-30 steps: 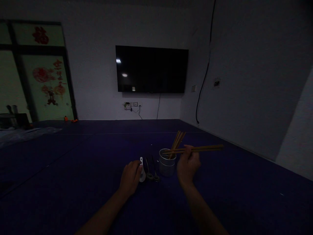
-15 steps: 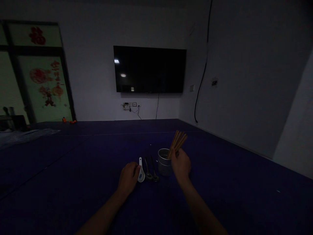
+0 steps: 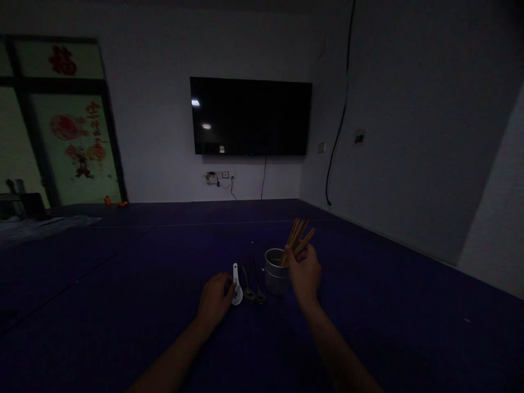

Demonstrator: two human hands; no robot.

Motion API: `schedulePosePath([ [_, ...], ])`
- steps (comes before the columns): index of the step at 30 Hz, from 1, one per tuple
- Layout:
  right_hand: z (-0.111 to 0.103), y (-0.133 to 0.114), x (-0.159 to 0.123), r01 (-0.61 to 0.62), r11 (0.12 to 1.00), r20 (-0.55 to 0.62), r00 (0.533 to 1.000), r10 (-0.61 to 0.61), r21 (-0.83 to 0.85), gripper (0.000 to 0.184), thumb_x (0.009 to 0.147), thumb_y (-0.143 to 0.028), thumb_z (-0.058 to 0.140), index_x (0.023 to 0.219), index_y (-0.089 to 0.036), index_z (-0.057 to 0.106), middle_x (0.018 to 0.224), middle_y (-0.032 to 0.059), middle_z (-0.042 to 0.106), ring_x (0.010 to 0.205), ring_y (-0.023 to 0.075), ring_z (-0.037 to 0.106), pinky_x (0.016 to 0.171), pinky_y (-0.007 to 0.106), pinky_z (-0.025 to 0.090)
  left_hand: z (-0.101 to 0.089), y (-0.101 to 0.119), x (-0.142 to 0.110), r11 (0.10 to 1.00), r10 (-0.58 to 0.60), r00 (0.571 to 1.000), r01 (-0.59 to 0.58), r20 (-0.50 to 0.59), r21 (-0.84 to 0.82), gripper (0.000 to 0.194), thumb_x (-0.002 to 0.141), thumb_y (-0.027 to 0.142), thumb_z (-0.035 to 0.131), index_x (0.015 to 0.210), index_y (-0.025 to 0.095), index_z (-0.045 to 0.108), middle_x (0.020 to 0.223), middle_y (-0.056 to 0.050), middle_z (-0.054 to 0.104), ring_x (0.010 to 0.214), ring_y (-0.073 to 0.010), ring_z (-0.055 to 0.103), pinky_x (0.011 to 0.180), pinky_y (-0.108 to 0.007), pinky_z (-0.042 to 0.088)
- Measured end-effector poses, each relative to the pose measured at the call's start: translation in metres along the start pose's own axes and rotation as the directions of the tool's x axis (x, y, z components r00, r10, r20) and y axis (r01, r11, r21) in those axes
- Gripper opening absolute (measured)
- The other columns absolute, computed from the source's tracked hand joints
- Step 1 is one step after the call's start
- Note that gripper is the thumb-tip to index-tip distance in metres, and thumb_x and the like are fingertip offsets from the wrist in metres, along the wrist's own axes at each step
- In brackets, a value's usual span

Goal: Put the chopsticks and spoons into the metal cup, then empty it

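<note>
Chopsticks (image 3: 296, 233) stand fanned out in the silver metal cup (image 3: 275, 279), leaning right. My right hand (image 3: 305, 273) pinches chopsticks at the cup's right rim, its thumb and fingers closed round them; their lower ends are hidden. One or two lean further right than the rest. My left hand (image 3: 215, 297) rests on the purple surface, loosely curled, thumb slightly apart from the fingers. Its thumb lies against or just beside a white spoon (image 3: 236, 292) with a blue mark. Two dark metal spoons, one (image 3: 248, 295) and another (image 3: 260, 296), lie between that spoon and the cup.
A purple floor or tabletop (image 3: 164, 262) stretches to the walls. Clear plastic sheeting (image 3: 49, 226) and a dark box (image 3: 27, 204) sit at far left, with small orange items (image 3: 121, 204) by the door. A television (image 3: 251, 117) hangs ahead; a black cable (image 3: 338, 136) runs down the right wall.
In my right hand the chopsticks have spread, with the rightmost tilting away from the bunch. That hand has turned slightly. My left hand has barely moved.
</note>
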State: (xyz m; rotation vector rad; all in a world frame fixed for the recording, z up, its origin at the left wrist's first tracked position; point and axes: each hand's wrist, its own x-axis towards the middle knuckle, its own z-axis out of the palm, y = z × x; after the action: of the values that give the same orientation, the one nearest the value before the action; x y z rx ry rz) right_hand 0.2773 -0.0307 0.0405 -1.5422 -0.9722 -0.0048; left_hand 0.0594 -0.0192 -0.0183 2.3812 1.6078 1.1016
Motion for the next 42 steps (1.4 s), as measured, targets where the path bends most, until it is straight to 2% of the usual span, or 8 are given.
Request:
schedulePosePath([
  [7, 0.003, 0.002, 0.001, 0.008, 0.986, -0.06, 0.998, 0.002, 0.169, 0.059, 0.077, -0.051, 0.047, 0.119, -0.01, 0.051, 0.076, 0.0052, 0.062, 0.066, 0.019, 0.056, 0.06, 0.027, 0.036, 0.0, 0.001, 0.001, 0.999, -0.032, 0.999, 0.033, 0.044, -0.01, 0.017, 0.084, 0.026, 0.044, 0.086, 0.018, 0.059, 0.081, -0.004, 0.063, 0.08, -0.0164, 0.058, 0.069, -0.027, 0.04],
  [14, 0.0, -0.003, -0.003, 0.063, 0.967, -0.129, 0.991, -0.031, 0.246, 0.054, 0.08, -0.045, 0.046, 0.123, -0.012, 0.049, 0.087, 0.0088, 0.064, 0.066, 0.0174, 0.056, 0.062, 0.027, 0.039, 0.001, 0.002, 0.0, 1.0, -0.017, 0.999, 0.018, 0.032, -0.005, 0.018, 0.084, 0.026, 0.043, 0.084, 0.018, 0.058, 0.081, -0.004, 0.063, 0.079, -0.0164, 0.058, 0.068, -0.026, 0.039],
  [22, 0.006, -0.002, -0.007, 0.126, 0.933, -0.192, 0.979, -0.063, 0.338, 0.048, 0.085, -0.04, 0.04, 0.125, -0.015, 0.047, 0.097, 0.0098, 0.063, 0.078, 0.0176, 0.061, 0.067, 0.028, 0.044, 0.002, 0.0, 0.001, 1.0, -0.03, 0.998, 0.03, 0.051, -0.004, 0.017, 0.084, 0.027, 0.043, 0.084, 0.018, 0.059, 0.08, -0.004, 0.063, 0.078, -0.0158, 0.058, 0.067, -0.026, 0.039],
  [28, 0.005, -0.006, -0.011, 0.228, 0.926, -0.248, 0.956, -0.155, 0.3, 0.043, 0.087, -0.04, 0.041, 0.119, -0.016, 0.052, 0.099, 0.0109, 0.063, 0.085, 0.0191, 0.062, 0.073, 0.031, 0.046, 0.002, -0.001, 0.001, 0.999, -0.044, 0.997, 0.045, 0.062, -0.013, 0.018, 0.084, 0.027, 0.044, 0.087, 0.018, 0.059, 0.082, -0.004, 0.063, 0.08, -0.0163, 0.058, 0.068, -0.026, 0.039],
  [32, 0.003, -0.012, -0.022, 0.384, 0.89, -0.262, 0.91, -0.321, 0.244, 0.037, 0.089, -0.035, 0.04, 0.115, -0.015, 0.055, 0.097, 0.0112, 0.066, 0.082, 0.0182, 0.063, 0.071, 0.03, 0.048, 0.002, -0.001, 0.001, 0.998, -0.052, 0.996, 0.054, 0.071, -0.026, 0.017, 0.083, 0.027, 0.044, 0.086, 0.019, 0.058, 0.084, -0.005, 0.063, 0.08, -0.0162, 0.058, 0.068, -0.026, 0.039],
  [36, 0.007, -0.015, -0.04, 0.579, 0.791, -0.123, 0.815, -0.566, 0.197, 0.031, 0.09, -0.029, 0.038, 0.111, -0.017, 0.058, 0.091, 0.0082, 0.069, 0.076, 0.015, 0.065, 0.067, 0.025, 0.049, 0.002, -0.001, 0.002, 0.997, -0.072, 0.995, 0.073, 0.068, -0.01, 0.013, 0.082, 0.026, 0.046, 0.084, 0.019, 0.057, 0.084, -0.004, 0.063, 0.078, -0.0154, 0.057, 0.067, -0.025, 0.038],
  [39, 0.011, -0.022, -0.056, 0.708, 0.688, 0.167, 0.667, -0.726, 0.158, 0.032, 0.091, -0.027, 0.037, 0.111, -0.019, 0.059, 0.095, 0.007, 0.07, 0.08, 0.0146, 0.066, 0.071, 0.024, 0.048, 0.002, -0.002, 0.002, 0.997, -0.073, 0.995, 0.073, 0.067, 0.004, 0.012, 0.081, 0.026, 0.047, 0.077, 0.019, 0.056, 0.079, -0.003, 0.062, 0.074, -0.0151, 0.057, 0.064, -0.024, 0.036],
  [42, 0.013, -0.03, -0.069, 0.724, 0.686, 0.518, 0.563, -0.644, 0.066, 0.031, 0.091, -0.03, 0.038, 0.112, -0.022, 0.06, 0.09, 0.0048, 0.072, 0.076, 0.0153, 0.067, 0.066, 0.024, 0.047, 0.002, -0.003, 0.002, 0.998, -0.07, 0.995, 0.07, 0.069, 0.005, 0.012, 0.081, 0.025, 0.047, 0.076, 0.018, 0.056, 0.077, -0.003, 0.062, 0.073, -0.0149, 0.056, 0.063, -0.024, 0.036],
])
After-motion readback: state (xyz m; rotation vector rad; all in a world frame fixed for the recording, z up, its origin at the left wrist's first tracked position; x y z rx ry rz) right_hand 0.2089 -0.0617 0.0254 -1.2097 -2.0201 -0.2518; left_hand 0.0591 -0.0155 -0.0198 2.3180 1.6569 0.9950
